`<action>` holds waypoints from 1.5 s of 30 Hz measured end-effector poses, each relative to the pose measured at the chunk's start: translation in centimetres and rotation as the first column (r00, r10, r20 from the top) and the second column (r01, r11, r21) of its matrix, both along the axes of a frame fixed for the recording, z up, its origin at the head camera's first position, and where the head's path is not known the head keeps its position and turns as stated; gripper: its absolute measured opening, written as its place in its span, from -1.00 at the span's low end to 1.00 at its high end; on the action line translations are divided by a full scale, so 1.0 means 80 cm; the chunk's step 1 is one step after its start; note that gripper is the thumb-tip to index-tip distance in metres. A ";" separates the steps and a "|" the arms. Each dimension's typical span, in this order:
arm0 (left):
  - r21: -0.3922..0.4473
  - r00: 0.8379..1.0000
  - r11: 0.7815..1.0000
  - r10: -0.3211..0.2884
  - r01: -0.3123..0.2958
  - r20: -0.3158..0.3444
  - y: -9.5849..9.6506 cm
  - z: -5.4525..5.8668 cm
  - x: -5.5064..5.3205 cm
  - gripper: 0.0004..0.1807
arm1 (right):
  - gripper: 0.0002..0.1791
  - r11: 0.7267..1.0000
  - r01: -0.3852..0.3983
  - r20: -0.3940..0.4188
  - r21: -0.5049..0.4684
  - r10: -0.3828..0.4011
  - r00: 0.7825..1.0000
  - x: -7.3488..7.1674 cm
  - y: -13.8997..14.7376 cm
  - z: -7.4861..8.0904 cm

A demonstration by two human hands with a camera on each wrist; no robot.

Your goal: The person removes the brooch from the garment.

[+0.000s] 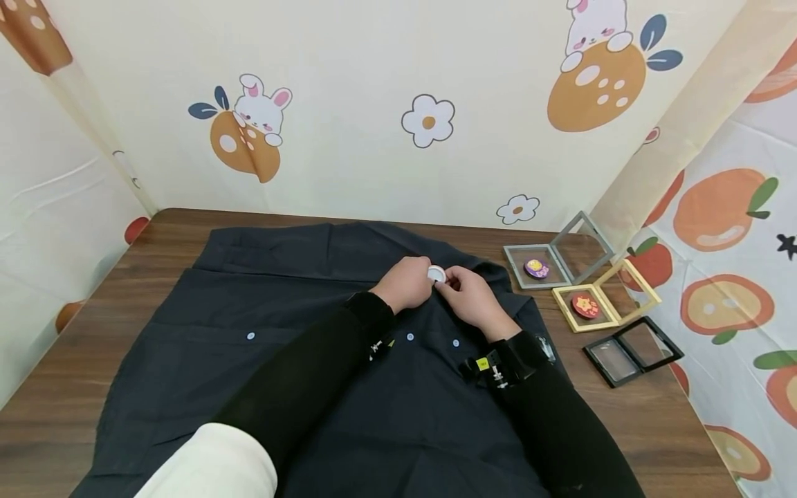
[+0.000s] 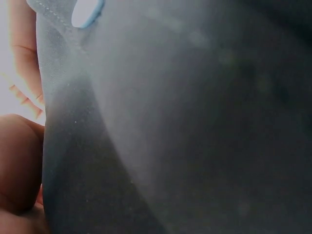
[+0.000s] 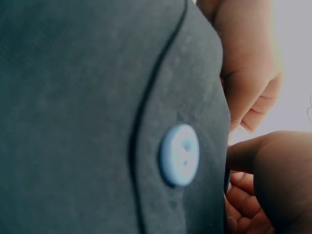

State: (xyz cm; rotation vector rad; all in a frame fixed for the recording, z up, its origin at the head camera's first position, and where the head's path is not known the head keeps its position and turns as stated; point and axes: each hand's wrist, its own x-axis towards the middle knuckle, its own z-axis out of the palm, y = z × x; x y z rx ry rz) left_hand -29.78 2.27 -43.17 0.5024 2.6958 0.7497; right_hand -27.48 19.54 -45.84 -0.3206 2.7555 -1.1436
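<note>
A dark navy buttoned shirt (image 1: pixel 324 304) lies spread over the table. At its upper middle, both hands meet around a small round white badge (image 1: pixel 437 274). My left hand (image 1: pixel 405 282) has its fingers curled against the badge's left side. My right hand (image 1: pixel 468 299) pinches the badge's lower right edge, thumb tip on it. In the right wrist view a pale blue button (image 3: pixel 180 155) sits on the shirt placket, with fingers beyond the cloth edge. The left wrist view is mostly dark cloth, and a thumb (image 2: pixel 19 165) shows at its left edge. Cloth hides the badge in both wrist views.
Along the table's right side stand three hinged display cases with lids folded back: a grey one (image 1: pixel 509 257) around a purple badge (image 1: pixel 536 269), a yellow one (image 1: pixel 563 312) around a red badge (image 1: pixel 585 305), and a black one (image 1: pixel 647 366). A printed curtain (image 1: pixel 349 138) hangs behind.
</note>
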 end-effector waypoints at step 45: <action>0.049 0.998 0.997 -0.062 0.063 -0.011 -0.012 0.001 -0.002 -0.82 | -0.76 0.998 0.026 -0.008 0.053 -0.026 1.000 0.001 -0.010 0.005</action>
